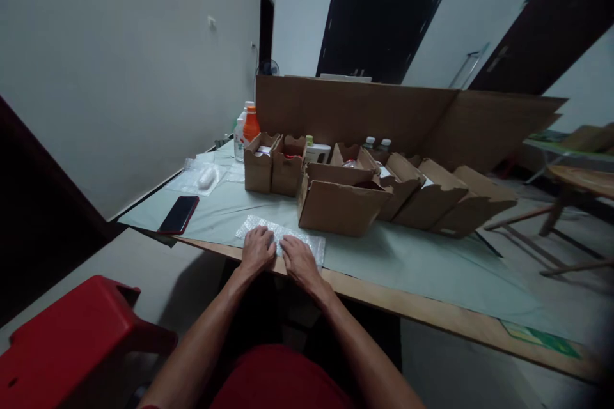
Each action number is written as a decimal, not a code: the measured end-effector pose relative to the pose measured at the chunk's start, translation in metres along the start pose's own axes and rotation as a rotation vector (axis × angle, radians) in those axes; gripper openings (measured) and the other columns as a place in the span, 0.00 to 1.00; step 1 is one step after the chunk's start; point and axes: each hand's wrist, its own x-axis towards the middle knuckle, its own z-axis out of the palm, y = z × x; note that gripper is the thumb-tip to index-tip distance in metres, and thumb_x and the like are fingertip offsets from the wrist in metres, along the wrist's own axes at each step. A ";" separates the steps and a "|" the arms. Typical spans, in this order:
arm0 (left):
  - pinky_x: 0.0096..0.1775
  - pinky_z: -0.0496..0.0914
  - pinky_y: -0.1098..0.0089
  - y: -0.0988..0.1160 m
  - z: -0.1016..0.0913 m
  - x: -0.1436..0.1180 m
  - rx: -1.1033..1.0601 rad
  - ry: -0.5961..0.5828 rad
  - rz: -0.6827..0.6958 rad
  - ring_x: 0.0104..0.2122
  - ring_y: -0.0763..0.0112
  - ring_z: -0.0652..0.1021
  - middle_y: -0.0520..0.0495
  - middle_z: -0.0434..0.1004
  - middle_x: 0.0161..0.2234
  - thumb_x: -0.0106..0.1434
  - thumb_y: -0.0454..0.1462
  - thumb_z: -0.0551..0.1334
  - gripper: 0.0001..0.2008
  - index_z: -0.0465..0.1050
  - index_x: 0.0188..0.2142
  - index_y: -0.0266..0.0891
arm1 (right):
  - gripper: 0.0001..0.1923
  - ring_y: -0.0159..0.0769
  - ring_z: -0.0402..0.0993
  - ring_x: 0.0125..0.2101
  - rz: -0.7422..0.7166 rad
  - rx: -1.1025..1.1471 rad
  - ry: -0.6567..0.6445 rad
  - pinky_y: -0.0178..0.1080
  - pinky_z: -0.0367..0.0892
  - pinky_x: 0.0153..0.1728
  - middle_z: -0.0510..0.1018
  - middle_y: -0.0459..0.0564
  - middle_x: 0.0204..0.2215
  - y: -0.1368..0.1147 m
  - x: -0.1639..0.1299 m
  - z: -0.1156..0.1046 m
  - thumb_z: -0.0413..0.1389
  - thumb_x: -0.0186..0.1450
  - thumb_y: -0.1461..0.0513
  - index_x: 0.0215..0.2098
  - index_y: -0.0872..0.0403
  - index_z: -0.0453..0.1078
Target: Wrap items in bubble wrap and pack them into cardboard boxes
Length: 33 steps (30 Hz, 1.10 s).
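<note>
A strip of clear bubble wrap (314,245) lies along the near edge of the table. My left hand (258,248) is on its left half, with fingers curled down onto the wrap. Close beside it, my right hand (298,259) bends its fingers over the middle of the same strip. A narrow gap separates the two hands. Whatever may be under the fingertips is hidden. Just beyond the right end of the wrap stands an open cardboard box (338,208).
A phone (178,215) lies to the left, with clear plastic packaging (192,177) behind it. Several cardboard bins (405,188) and an orange bottle (251,124) stand before a tall cardboard panel (355,105). A red stool (77,339) is at the lower left.
</note>
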 end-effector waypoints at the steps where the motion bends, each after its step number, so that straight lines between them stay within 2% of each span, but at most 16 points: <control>1: 0.59 0.63 0.57 -0.001 -0.001 0.000 0.007 -0.004 0.003 0.56 0.58 0.72 0.43 0.75 0.53 0.64 0.34 0.61 0.11 0.76 0.45 0.42 | 0.18 0.43 0.70 0.58 0.016 -0.016 -0.013 0.47 0.63 0.58 0.77 0.56 0.56 0.007 -0.007 -0.005 0.51 0.67 0.66 0.52 0.53 0.75; 7: 0.60 0.62 0.57 0.001 -0.002 -0.001 0.036 -0.023 -0.001 0.57 0.56 0.71 0.41 0.74 0.55 0.65 0.35 0.60 0.11 0.76 0.46 0.40 | 0.20 0.48 0.70 0.57 0.162 -0.103 -0.023 0.53 0.63 0.55 0.76 0.59 0.56 0.068 -0.056 -0.055 0.47 0.68 0.65 0.53 0.55 0.75; 11: 0.59 0.63 0.56 0.005 -0.006 -0.003 0.061 -0.023 -0.001 0.56 0.56 0.72 0.41 0.75 0.53 0.65 0.35 0.60 0.11 0.76 0.45 0.42 | 0.17 0.47 0.72 0.54 0.227 -0.128 0.033 0.53 0.63 0.54 0.79 0.58 0.52 0.086 -0.069 -0.075 0.48 0.67 0.63 0.46 0.54 0.78; 14: 0.56 0.66 0.54 0.012 -0.009 -0.005 0.084 -0.022 -0.005 0.54 0.53 0.73 0.39 0.76 0.51 0.64 0.34 0.60 0.11 0.76 0.45 0.40 | 0.16 0.48 0.72 0.54 0.247 -0.134 0.092 0.53 0.63 0.53 0.79 0.57 0.51 0.078 -0.062 -0.081 0.47 0.68 0.63 0.43 0.53 0.78; 16: 0.56 0.66 0.53 0.021 -0.009 -0.004 0.096 -0.025 0.008 0.54 0.52 0.73 0.38 0.75 0.53 0.64 0.35 0.60 0.12 0.76 0.47 0.40 | 0.16 0.47 0.71 0.55 0.217 -0.122 0.104 0.53 0.62 0.55 0.78 0.57 0.53 0.065 -0.050 -0.078 0.47 0.68 0.63 0.45 0.53 0.77; 20: 0.60 0.62 0.57 0.042 -0.001 0.006 0.097 -0.079 0.108 0.58 0.58 0.70 0.41 0.72 0.58 0.66 0.34 0.59 0.15 0.74 0.52 0.42 | 0.18 0.43 0.68 0.58 0.106 -0.074 0.046 0.48 0.62 0.57 0.75 0.54 0.58 0.034 -0.018 -0.053 0.49 0.68 0.66 0.51 0.51 0.75; 22: 0.61 0.61 0.58 0.044 0.004 0.013 0.103 -0.130 0.145 0.60 0.59 0.69 0.42 0.71 0.60 0.65 0.33 0.59 0.17 0.73 0.53 0.43 | 0.19 0.42 0.69 0.58 0.074 -0.056 0.005 0.46 0.62 0.57 0.74 0.54 0.59 0.027 -0.008 -0.038 0.51 0.67 0.66 0.53 0.51 0.74; 24: 0.62 0.61 0.58 0.036 0.005 0.017 0.114 -0.186 0.159 0.61 0.59 0.69 0.43 0.71 0.60 0.66 0.35 0.61 0.18 0.73 0.55 0.44 | 0.19 0.43 0.69 0.58 0.061 -0.043 -0.028 0.46 0.63 0.57 0.74 0.55 0.58 0.028 -0.008 -0.031 0.51 0.67 0.66 0.54 0.53 0.74; 26: 0.62 0.61 0.57 0.017 0.001 0.020 0.135 -0.226 0.136 0.63 0.57 0.68 0.44 0.70 0.62 0.66 0.39 0.62 0.19 0.72 0.56 0.46 | 0.19 0.45 0.68 0.59 0.062 -0.034 -0.047 0.48 0.62 0.57 0.74 0.56 0.58 0.038 -0.015 -0.031 0.50 0.68 0.65 0.55 0.53 0.73; 30: 0.62 0.57 0.47 -0.030 -0.023 0.021 0.212 -0.230 -0.023 0.66 0.46 0.62 0.38 0.64 0.66 0.69 0.43 0.58 0.21 0.68 0.60 0.44 | 0.19 0.45 0.68 0.59 0.096 -0.017 -0.054 0.50 0.62 0.57 0.75 0.56 0.58 0.066 -0.034 -0.045 0.48 0.70 0.63 0.56 0.52 0.73; 33: 0.61 0.59 0.45 -0.054 -0.040 0.023 0.256 -0.227 -0.114 0.65 0.45 0.64 0.37 0.65 0.65 0.69 0.42 0.57 0.20 0.69 0.58 0.44 | 0.19 0.45 0.70 0.57 0.140 -0.007 -0.048 0.50 0.63 0.55 0.76 0.55 0.57 0.081 -0.040 -0.052 0.46 0.70 0.62 0.53 0.52 0.75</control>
